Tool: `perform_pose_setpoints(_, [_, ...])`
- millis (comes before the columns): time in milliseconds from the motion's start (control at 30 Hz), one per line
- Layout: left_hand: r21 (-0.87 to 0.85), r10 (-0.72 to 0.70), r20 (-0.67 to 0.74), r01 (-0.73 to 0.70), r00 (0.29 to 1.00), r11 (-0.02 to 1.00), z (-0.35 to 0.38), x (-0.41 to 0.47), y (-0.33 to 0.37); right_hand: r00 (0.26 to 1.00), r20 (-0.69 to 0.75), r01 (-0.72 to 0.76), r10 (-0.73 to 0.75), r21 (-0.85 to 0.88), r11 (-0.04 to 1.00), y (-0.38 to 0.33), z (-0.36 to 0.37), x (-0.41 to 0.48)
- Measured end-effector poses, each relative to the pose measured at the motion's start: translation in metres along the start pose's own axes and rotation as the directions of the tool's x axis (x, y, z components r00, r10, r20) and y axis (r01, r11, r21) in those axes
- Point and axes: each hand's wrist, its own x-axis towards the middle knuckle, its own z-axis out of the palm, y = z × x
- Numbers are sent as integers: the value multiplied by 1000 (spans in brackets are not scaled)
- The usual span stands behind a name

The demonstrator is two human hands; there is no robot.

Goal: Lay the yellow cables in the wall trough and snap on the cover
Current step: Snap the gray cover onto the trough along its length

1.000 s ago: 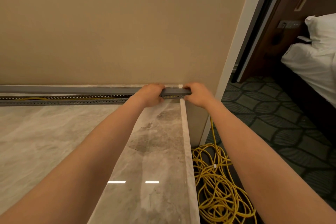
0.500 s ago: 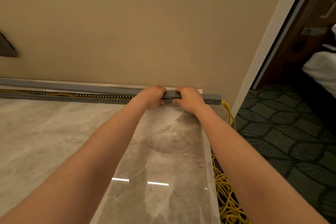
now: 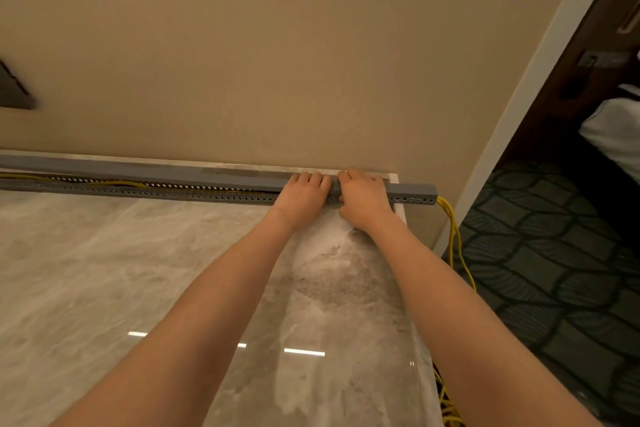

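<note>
Your right hand (image 3: 363,199) has slid beside left hand (image 3: 304,198), both clamped on cover (image 3: 138,172); press w/ yellow cables (image 3: 451,229) untucked & you pinch them.

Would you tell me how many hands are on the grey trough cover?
2: the left hand and the right hand grip the cover side by side near its right end. None hidden.

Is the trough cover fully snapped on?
Only partly: cover sits closed at the right end, but leftward a gap shows yellow cables inside the trough.
</note>
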Motion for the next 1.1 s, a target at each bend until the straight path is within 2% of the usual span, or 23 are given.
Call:
perform_pose_setpoints(167, [94,32,-29,-29,999,995,12,4,-7,999,18,30,-30,-18,999,3,-1,1])
perform_pose_setpoints(267, [145,119,-54,-110,991,983,15,8,-11,999,28,25,-25,-17,1000,3,2,-1])
perform_pose_setpoints(400, [77,141,-84,-134,986,988,5,1,-6,997,75,-35,34,8,999,-11,6,3])
perform_pose_setpoints(500, [24,131,-37,-130,991,991,5,0,-15,992,40,-117,117,7,993,-18,9,7])
perform_pose_setpoints(600, [27,134,18,-134,991,991,1,-8,-40,984,70,-166,166,-7,986,-25,3,11])
perform_pose_setpoints(733, [62,-2,73,-3,997,998,6,-26,-79,970,128,-199,209,-87,976,-35,-5,15])
perform_pose_setpoints(867, [121,-71,124,56,990,991,7,-33,-87,964,181,-169,194,-145,975,-56,-5,19])
perform_pose_setpoints(1000, [95,-154,161,140,975,986,10,-33,-79,980,189,-60,70,-58,997,-102,2,29])
perform_pose_setpoints(1100, [73,-123,153,113,981,991,17,-36,-81,988,140,-58,59,-14,998,-126,14,33])
